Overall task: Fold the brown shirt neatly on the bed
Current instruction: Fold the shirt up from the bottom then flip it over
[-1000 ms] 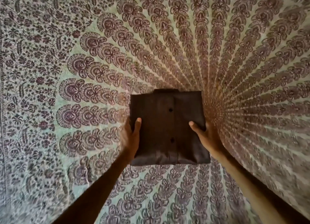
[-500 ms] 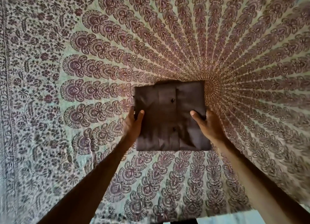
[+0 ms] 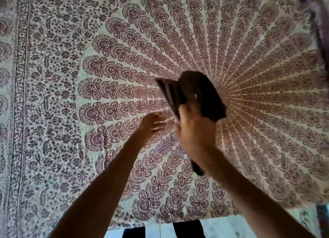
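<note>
My left hand (image 3: 153, 124) hovers just above the bed (image 3: 53, 98), blurred, its fingers seemingly spread and gripping nothing, while my right hand (image 3: 194, 130) alone clamps the near edge of the folded brown shirt (image 3: 199, 95), lifted clear of the cover and tipped up on edge. Held one-handed like this, I judge the stacked layers could slide and fan open, undoing the fold. The printed bedcover (image 3: 258, 113) beneath lies flat, and a strip of pale floor with dark stripes (image 3: 178, 229) shows at the bottom right.
</note>
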Demonstrator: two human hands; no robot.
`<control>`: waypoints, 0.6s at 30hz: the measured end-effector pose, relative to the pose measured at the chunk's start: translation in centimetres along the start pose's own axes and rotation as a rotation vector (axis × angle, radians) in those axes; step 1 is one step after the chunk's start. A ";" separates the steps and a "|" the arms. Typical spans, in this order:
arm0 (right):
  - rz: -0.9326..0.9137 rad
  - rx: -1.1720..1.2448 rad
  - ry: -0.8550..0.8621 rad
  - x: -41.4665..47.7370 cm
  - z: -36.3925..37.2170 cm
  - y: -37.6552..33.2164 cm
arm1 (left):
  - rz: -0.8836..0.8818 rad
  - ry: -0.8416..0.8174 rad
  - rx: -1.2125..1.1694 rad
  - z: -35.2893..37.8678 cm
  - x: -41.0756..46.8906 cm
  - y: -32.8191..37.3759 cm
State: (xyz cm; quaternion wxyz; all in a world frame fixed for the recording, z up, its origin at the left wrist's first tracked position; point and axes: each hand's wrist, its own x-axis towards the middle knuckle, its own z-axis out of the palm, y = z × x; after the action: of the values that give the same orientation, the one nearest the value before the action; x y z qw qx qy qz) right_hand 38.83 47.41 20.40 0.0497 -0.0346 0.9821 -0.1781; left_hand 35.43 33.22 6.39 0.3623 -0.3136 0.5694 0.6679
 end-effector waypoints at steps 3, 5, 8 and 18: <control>0.050 -0.101 -0.144 0.5 8.3 -3.9 | -0.019 0.062 -0.125 -5.0 -0.3 -1.9; 0.037 -0.124 -0.207 0.8 13.4 -6.0 | -0.029 0.118 -0.166 -8.3 0.2 -2.8; 0.070 -0.179 -0.290 0.9 18.4 -7.8 | -0.015 0.177 -0.184 -11.8 1.0 -2.8; 0.369 0.143 0.147 0.7 13.8 2.9 | 0.179 0.410 0.351 -10.6 3.1 -1.6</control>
State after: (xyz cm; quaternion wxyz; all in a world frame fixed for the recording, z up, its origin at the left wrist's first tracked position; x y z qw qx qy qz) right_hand 39.49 45.32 6.48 0.0122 0.1623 0.9577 -0.2372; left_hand 35.17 23.30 1.34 0.2278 -0.3232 0.7631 0.5111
